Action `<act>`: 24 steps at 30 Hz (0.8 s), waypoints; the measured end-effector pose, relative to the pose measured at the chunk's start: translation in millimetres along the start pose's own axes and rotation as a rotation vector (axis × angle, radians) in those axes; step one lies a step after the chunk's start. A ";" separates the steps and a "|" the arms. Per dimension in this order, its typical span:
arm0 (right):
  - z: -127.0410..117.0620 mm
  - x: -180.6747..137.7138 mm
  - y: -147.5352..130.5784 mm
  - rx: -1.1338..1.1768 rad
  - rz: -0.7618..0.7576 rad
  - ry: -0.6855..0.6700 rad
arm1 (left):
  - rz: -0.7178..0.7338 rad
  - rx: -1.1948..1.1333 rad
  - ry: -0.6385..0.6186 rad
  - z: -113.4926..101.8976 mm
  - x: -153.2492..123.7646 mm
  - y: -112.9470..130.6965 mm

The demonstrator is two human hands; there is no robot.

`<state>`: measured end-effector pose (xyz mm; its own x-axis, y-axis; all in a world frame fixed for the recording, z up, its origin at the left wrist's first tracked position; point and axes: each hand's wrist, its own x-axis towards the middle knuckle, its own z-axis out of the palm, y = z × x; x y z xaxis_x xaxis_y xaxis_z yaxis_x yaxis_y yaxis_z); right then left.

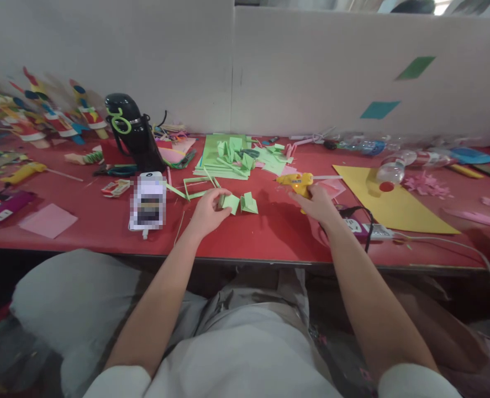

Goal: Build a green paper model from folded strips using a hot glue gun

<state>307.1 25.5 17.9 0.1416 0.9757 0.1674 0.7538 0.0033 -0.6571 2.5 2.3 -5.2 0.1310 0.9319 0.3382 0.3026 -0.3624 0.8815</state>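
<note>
Folded green piece point(231, 205): matt paper. Glue gun point(293, 180): smooth plastic. Tabletop point(261, 237): smooth, faint sheen. Clear bottle point(391, 173): glossy plastic.

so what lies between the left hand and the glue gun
The head view shows folded green paper at the left hand, a second green piece, then red tabletop.

A black vacuum flask point(140, 145) stood behind a white smartphone point(148, 202). Model rockets point(89, 113) stood at the far left, a pink paper square point(49, 220) nearer the front. On the right, a clear plastic bottle point(390, 171) lay partly over a yellow sheet point(408, 209), near what seemed to be pink paper scraps point(427, 184). Green and teal patches point(379, 109) marked the white partition point(311, 72).
</note>
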 end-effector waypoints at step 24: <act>30.6 -32.8 -40.3 0.493 -0.125 -0.622 | -0.094 -0.060 -0.015 2.4 -1.2 2.9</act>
<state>252.5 0.0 16.5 -0.4177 0.9047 -0.0836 0.3493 0.0749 -0.9340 5.5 0.1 -3.9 0.1192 0.9614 0.2480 0.2571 -0.2711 0.9276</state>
